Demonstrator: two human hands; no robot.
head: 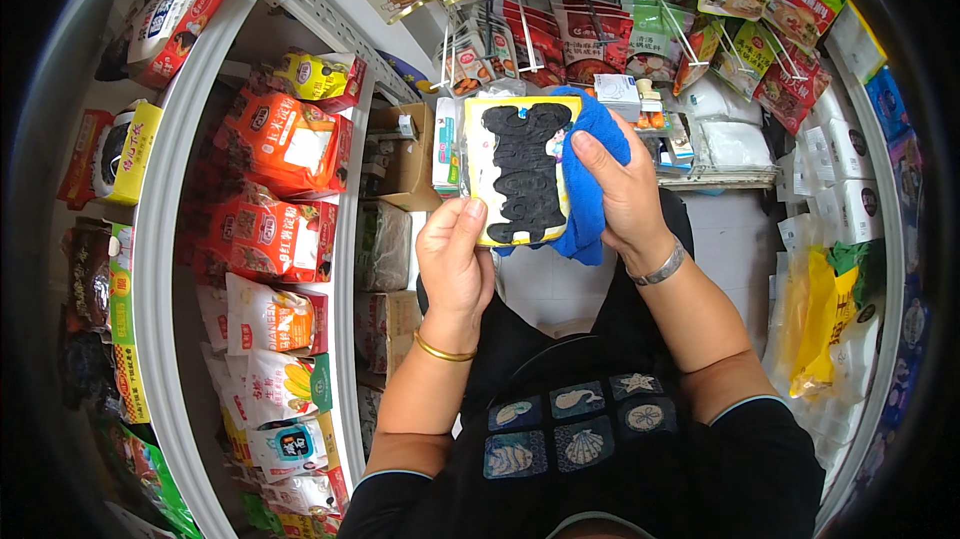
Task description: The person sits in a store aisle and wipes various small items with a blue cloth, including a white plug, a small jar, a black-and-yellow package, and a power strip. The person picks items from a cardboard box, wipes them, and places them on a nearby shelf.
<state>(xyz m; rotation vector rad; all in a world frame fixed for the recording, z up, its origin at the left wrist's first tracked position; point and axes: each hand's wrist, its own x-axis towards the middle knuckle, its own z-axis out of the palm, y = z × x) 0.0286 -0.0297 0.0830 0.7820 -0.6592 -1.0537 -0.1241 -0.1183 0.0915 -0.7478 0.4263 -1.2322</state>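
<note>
My left hand (456, 254) grips the lower left corner of a flat rectangular package (474, 164), thumb on its front face. The package is white with yellow edges, and a black wavy-edged shape fills most of its front. A bright blue cloth (596, 194) wraps around the package's right edge and shows a little below it. My right hand (619, 186) pinches the cloth against that edge, thumb in front and fingers hidden behind. Both hands hold the package up in front of my lap.
At left, shelving (345, 314) carries bagged starch (281, 145) and other packets. Hotpot seasoning pouches (592, 40) hang from metal hooks (529, 43) ahead. Below them, a low shelf (720, 177) bears small boxes and white packs. More white packs (855, 209) and a yellow bag (821, 321) line the right.
</note>
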